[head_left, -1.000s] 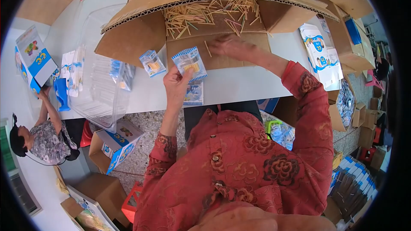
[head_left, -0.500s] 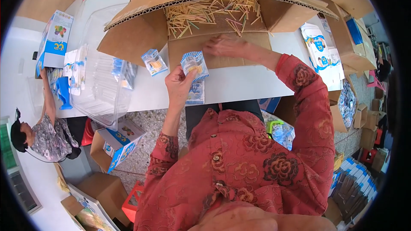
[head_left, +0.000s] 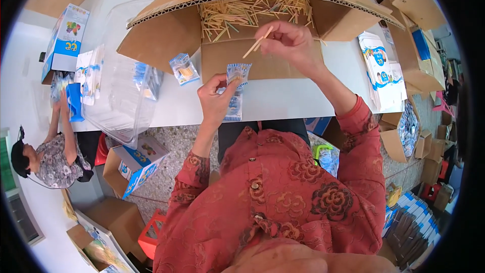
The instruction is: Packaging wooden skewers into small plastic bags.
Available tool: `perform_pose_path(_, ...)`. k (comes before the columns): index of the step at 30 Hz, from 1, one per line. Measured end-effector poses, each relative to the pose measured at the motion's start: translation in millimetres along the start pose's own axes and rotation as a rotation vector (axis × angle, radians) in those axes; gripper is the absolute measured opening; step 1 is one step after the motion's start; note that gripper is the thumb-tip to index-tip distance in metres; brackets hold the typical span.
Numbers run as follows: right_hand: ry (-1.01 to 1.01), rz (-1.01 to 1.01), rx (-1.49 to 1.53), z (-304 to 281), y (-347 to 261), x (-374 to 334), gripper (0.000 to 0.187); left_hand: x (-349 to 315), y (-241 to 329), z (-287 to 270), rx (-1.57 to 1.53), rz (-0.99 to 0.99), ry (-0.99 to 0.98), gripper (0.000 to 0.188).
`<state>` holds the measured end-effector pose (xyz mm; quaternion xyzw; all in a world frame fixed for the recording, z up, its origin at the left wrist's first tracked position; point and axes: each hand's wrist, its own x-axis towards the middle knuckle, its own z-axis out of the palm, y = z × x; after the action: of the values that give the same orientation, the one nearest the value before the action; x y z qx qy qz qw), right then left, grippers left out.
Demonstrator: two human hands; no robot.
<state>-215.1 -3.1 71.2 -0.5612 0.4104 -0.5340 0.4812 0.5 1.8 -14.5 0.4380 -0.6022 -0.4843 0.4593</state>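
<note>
My left hand (head_left: 214, 96) pinches a small clear packet with blue-striped ends (head_left: 238, 73) above the table's front edge. Just below it lie similar packets (head_left: 233, 110), partly covered by the hand. My right hand (head_left: 292, 49), raised over the cardboard box's front flap (head_left: 252, 63), holds thin pale sticks (head_left: 251, 50) between thumb and fingers; they look like two, slanting toward the packet. Many loose thin sticks (head_left: 230, 16), mostly yellowish, lie inside the open box beyond. To the left of my left hand, another filled packet (head_left: 184, 70) rests on the table.
A clear plastic bin (head_left: 113, 96) with packets stands at left. Beyond it, a person (head_left: 53, 159) reaches into a blue-and-white carton (head_left: 65, 40). Flat printed cartons (head_left: 381, 73) are stacked on the right of the table. Boxes of packets (head_left: 406, 129) stand on the floor.
My right hand has come back from beside the loose sticks, lifted and now shows sticks in its fingers. The packet in my left hand has tilted more upright. The person at left now reaches lower.
</note>
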Motion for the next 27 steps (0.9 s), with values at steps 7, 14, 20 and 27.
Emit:
perform_pose_path(7, -0.037, -0.017, -0.112, 8, -11, -15, 0.010, -1, -4, 4, 0.042, 0.049, -0.043, 0.014)
perform_pose_path(14, -0.042, -0.002, -0.197, 9, -13, -13, 0.009, -3, 3, 0, 0.020, 0.024, -0.001, 0.015)
perform_pose_path(20, -0.063, 0.008, -0.263, 10, -10, -12, 0.011, -2, 2, 3, 0.016, 0.041, -0.019, 0.016)
perform_pose_path(27, -0.236, 0.137, -0.241, 4, -7, -1, 0.011, -4, -3, 5, -0.088, -0.001, -0.091, 0.016)
